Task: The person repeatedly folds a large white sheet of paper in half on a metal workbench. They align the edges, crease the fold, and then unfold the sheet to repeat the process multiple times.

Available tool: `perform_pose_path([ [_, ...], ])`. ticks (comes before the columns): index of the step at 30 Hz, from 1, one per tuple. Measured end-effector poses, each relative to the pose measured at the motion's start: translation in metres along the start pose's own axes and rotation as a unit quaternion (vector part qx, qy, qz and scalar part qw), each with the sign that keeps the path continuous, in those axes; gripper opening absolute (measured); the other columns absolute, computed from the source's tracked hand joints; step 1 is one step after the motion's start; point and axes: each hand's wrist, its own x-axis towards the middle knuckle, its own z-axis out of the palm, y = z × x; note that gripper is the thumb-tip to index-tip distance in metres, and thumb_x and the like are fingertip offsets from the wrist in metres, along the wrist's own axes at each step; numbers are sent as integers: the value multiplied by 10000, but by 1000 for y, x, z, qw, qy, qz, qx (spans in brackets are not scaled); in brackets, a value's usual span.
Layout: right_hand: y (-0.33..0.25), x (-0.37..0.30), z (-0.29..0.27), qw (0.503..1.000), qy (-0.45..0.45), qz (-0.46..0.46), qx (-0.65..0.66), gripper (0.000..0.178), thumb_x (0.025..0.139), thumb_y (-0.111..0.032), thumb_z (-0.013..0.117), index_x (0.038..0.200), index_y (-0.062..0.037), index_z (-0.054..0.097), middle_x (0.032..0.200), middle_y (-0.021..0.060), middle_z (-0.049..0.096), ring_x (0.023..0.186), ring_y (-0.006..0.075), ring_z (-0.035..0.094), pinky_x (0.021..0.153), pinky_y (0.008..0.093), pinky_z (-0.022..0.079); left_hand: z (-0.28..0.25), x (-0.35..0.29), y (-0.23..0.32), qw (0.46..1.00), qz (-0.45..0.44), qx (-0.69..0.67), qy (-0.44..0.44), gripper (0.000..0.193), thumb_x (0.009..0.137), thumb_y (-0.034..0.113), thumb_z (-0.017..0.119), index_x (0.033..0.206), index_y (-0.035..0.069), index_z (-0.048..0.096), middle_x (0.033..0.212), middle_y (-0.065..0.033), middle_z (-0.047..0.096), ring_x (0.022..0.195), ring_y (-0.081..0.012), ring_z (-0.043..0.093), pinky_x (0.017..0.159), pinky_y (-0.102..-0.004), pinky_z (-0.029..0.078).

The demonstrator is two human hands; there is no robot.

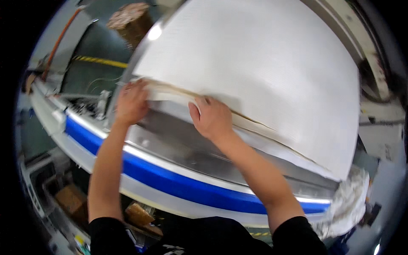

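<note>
Across a wide grey metal surface (170,131), large white sheets (255,63) are lying in layers, filling most of the upper middle of the view and reaching toward the right. Their near edge is slanting down from left to right, showing a cream-brown band and a thin dark gap between layers. Two bare hands are working along this edge, with both forearms coming up from below out of black sleeves (109,236). At the left near corner of the sheets, the left hand (132,103) is touching the edge; its fingers are blurring, so whether they are pinching or only pressing cannot be told. Near the middle of the same edge, the right hand (213,119) is resting with its fingers bending over the layers and its thumb standing apart; whether they are gripping cannot be told either. Along the near side of the surface, a bright blue band (178,183) is running in a curve. Crumpled whitish wrapping (350,199) is bunching at the right end. Beyond the far left, a brown cylindrical bundle (134,27) is standing near yellow-and-black striped tape (102,61) on a dark green floor (97,44).
</note>
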Motion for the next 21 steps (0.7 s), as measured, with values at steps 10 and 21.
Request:
perform_pose_path([
  [10,286,-281,-189,904,-4,338,-263,492,947,-425,363,802,-96,699,804,140,668,836,302,628,953,483,364,-49,61,39,950,-41,94,-294,584,674,66,645,1228,174,496,1117,-106,574,1075,-291,524,981,-431,345],
  [21,474,-431,-331,809,-86,471,-339,606,964,-467,220,930,-93,696,988,164,656,986,290,600,1071,443,253,78,27,-101,954,3,211,-213,295,829,4,452,1064,55,622,940,-184,623,896,-367,585,787,-431,467],
])
